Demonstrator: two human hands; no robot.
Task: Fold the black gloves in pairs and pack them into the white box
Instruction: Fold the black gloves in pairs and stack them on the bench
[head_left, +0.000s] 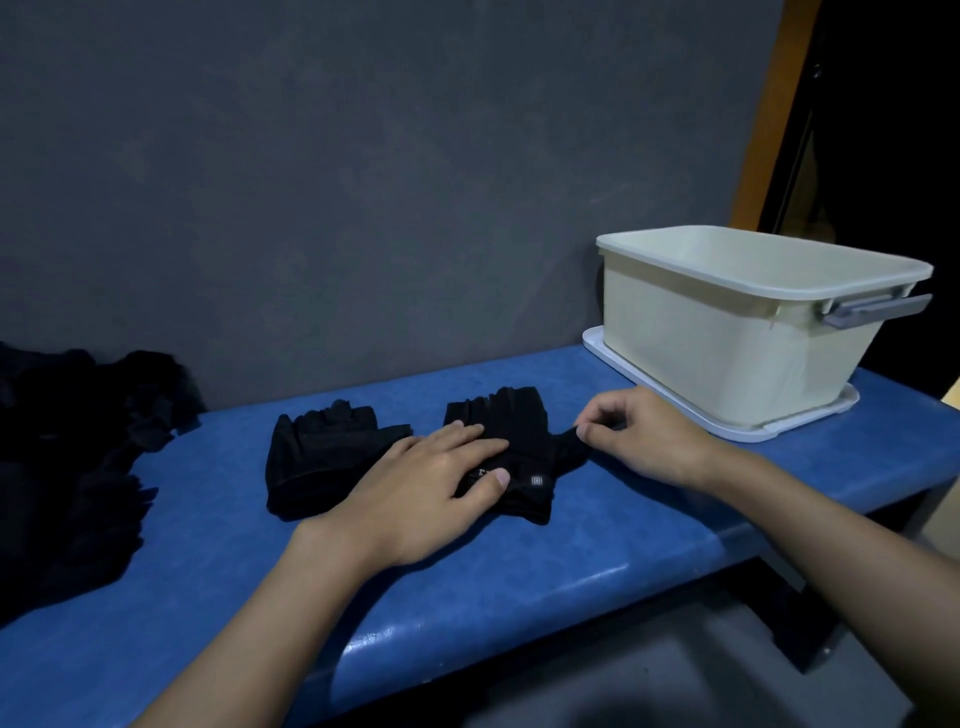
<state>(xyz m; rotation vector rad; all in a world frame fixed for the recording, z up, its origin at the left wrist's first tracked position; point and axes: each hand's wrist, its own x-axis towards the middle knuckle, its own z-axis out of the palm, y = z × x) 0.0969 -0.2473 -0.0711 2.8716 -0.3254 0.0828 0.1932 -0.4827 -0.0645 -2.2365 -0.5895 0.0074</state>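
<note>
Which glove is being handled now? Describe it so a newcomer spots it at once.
Start at the white box at the right end of the blue bench. Of two black gloves lying flat mid-bench, take the glove nearer the box. Unlike the other glove, it lies under the left hand, is pinched at its edge by the right hand, and shows a small square logo.

Left hand presses flat on black fabric glove on blue padded bench; right hand pinches its thumb; white plastic box beside.
</note>
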